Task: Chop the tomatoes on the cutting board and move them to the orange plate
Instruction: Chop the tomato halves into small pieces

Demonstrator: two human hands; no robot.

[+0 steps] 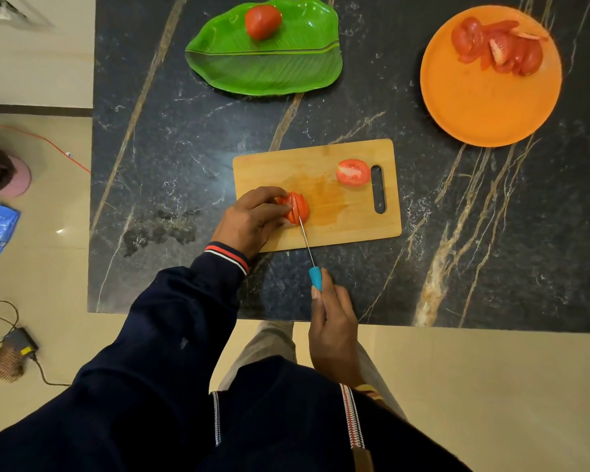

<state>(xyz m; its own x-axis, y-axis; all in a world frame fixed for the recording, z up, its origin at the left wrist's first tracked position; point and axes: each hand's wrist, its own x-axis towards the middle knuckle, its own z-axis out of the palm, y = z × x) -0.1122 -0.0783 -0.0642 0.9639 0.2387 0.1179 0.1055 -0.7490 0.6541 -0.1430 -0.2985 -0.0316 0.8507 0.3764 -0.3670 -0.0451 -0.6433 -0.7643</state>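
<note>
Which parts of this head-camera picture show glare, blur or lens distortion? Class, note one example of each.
Head view: small white glare spots on the green leaf plate and the floor tile; top-left corner smeared out of focus; cutting board, knife and tomato half sharp; table edges lean, barely bowed.

This looks like a home kitchen. A black stone table (184,158) carries a wooden cutting board (341,226) with a tomato (302,206) and a knife (315,276), plus a green plate (269,71) and an orange plate (484,107) toward the table's far edge. Left of the table, a charger (21,342) lies on the tiled floor (41,274).
</note>
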